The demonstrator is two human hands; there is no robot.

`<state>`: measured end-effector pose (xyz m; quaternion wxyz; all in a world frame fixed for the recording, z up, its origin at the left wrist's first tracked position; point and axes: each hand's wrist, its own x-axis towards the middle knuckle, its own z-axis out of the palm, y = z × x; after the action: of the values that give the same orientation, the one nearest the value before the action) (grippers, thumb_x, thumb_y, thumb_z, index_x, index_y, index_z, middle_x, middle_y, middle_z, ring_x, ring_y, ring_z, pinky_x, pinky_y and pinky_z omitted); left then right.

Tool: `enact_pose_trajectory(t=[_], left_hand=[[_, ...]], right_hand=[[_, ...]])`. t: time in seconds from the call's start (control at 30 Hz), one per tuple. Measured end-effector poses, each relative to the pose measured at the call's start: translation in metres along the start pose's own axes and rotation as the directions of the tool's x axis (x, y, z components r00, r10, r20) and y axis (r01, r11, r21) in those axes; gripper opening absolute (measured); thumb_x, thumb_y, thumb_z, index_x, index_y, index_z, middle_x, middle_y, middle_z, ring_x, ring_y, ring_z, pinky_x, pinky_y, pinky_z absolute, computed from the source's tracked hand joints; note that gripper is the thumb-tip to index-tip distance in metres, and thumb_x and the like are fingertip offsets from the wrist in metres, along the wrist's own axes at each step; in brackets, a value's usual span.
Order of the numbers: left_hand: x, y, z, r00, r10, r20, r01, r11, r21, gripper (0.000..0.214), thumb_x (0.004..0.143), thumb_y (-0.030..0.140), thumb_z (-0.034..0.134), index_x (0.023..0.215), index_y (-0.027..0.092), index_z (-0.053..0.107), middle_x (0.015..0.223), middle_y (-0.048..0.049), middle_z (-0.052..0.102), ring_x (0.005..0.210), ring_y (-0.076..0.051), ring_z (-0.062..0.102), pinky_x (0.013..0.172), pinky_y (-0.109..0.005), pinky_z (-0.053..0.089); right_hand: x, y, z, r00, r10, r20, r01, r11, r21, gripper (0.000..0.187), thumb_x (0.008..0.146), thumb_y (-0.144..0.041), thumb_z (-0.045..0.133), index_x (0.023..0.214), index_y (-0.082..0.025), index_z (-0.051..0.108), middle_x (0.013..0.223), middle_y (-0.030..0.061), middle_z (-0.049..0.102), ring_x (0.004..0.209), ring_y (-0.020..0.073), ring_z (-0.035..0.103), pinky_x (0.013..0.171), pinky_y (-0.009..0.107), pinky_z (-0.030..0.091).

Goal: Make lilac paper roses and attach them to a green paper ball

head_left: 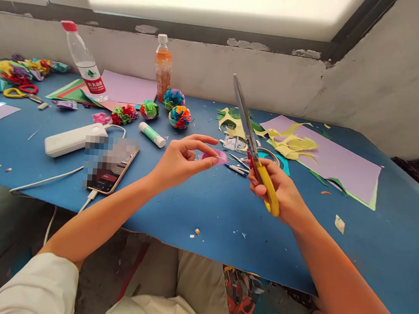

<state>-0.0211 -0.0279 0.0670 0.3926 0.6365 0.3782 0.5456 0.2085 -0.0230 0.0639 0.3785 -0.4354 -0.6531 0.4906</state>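
Between the thumb and fingers of my left hand [184,161] is a small purple paper piece [222,157], held just above the blue table [187,203]. My right hand [278,189] grips a pair of scissors [248,126] with yellow and red handles, the blades pointing up and looking closed. The scissors are to the right of the paper and apart from it. Behind the hands lie a glue stick [152,134], several pens [238,170] and yellow paper scraps [293,143].
Ruffled paper balls [179,117] sit at the back, near an orange drink bottle [163,68] and a tilted water bottle [88,67]. A phone [116,171] and white power bank [73,140] lie left with cables. Purple sheets [353,171] lie right. A wall bounds the table's back.
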Motion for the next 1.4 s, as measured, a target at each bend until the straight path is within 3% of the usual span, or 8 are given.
enact_pose_trajectory(t=[0.13,0.2,0.33,0.53,0.73,0.93,1.2,1.4], left_hand=[[0.003,0.0,-0.002,0.996,-0.04,-0.077,0.037,0.999,-0.034,0.006,0.068,0.02,0.071,0.063,0.018,0.069,0.109,-0.0045,0.068,0.045,0.0,0.042,0.037,-0.019,0.025],[0.005,-0.001,-0.003,0.992,-0.034,-0.121,0.028,0.998,-0.05,0.008,0.067,0.02,0.071,0.061,0.018,0.069,0.104,-0.006,0.069,0.072,-0.012,0.063,0.045,-0.019,0.039],[0.008,-0.004,-0.007,0.98,-0.025,-0.199,0.012,0.998,-0.066,0.011,0.068,0.022,0.073,0.058,0.018,0.069,0.095,-0.0074,0.07,0.114,-0.024,0.058,0.065,-0.024,0.053],[0.011,-0.005,-0.009,0.977,-0.043,-0.208,0.042,0.999,-0.013,0.003,0.067,0.022,0.073,0.067,0.019,0.073,0.103,-0.0081,0.07,0.106,-0.024,0.062,0.063,-0.027,0.055],[0.012,-0.005,-0.008,0.98,-0.059,-0.192,0.048,0.997,-0.064,0.002,0.066,0.017,0.073,0.064,0.016,0.072,0.098,-0.0093,0.071,0.111,-0.024,0.061,0.065,-0.027,0.055],[0.009,-0.002,-0.007,0.985,0.038,-0.17,-0.043,0.999,-0.027,0.008,0.067,0.014,0.072,0.06,0.017,0.069,0.1,-0.0082,0.071,0.11,-0.023,0.062,0.066,-0.027,0.054],[0.007,-0.002,-0.008,0.981,0.137,-0.139,-0.128,0.989,0.073,0.017,0.068,0.013,0.072,0.054,0.017,0.066,0.106,-0.0073,0.069,0.1,-0.021,0.064,0.067,-0.03,0.054],[0.007,-0.002,-0.008,0.978,0.166,-0.127,-0.157,0.985,0.072,0.006,0.07,0.014,0.072,0.067,0.019,0.073,0.108,-0.0075,0.068,0.098,-0.019,0.064,0.061,-0.026,0.051]], right_hand=[[-0.009,-0.003,-0.002,0.997,-0.002,0.072,0.02,0.969,-0.245,0.058,0.061,-0.041,0.074,0.11,-0.025,0.046,0.073,-0.0047,0.049,0.053,0.0086,0.045,0.042,0.02,0.038],[-0.012,-0.006,-0.003,0.996,-0.03,0.079,0.061,0.906,-0.418,0.059,0.064,-0.044,0.07,0.113,-0.025,0.044,0.071,-0.0051,0.049,0.051,0.0087,0.041,0.043,0.021,0.037],[-0.014,-0.014,-0.007,0.993,-0.045,0.109,0.1,0.811,-0.576,0.06,0.061,-0.042,0.069,0.113,-0.026,0.044,0.067,-0.006,0.046,0.052,0.0104,0.037,0.045,0.024,0.038],[-0.015,-0.019,-0.012,0.985,0.079,0.15,0.031,0.787,-0.616,0.061,0.055,-0.037,0.07,0.111,-0.025,0.05,0.062,-0.0065,0.04,0.052,0.0116,0.037,0.043,0.024,0.036],[-0.012,-0.014,-0.015,0.99,0.021,0.136,0.069,0.779,-0.623,0.062,0.054,-0.04,0.075,0.11,-0.024,0.054,0.068,-0.0029,0.052,0.053,0.0136,0.047,0.045,0.026,0.043],[-0.015,-0.012,-0.025,0.998,-0.023,0.051,0.053,0.675,-0.736,0.072,0.054,-0.046,0.078,0.118,-0.023,0.054,0.102,0.0081,0.065,0.085,0.0268,0.064,0.07,0.033,0.054],[-0.02,-0.019,-0.031,0.997,-0.072,-0.033,0.009,0.522,-0.853,0.073,0.053,-0.059,0.075,0.117,-0.027,0.056,0.093,0.0073,0.068,0.072,0.025,0.062,0.059,0.035,0.049],[-0.023,-0.017,-0.04,0.974,-0.225,0.005,0.091,0.375,-0.922,0.07,0.056,-0.057,0.075,0.117,-0.029,0.056,0.088,0.0057,0.068,0.061,0.0205,0.06,0.051,0.03,0.043]])
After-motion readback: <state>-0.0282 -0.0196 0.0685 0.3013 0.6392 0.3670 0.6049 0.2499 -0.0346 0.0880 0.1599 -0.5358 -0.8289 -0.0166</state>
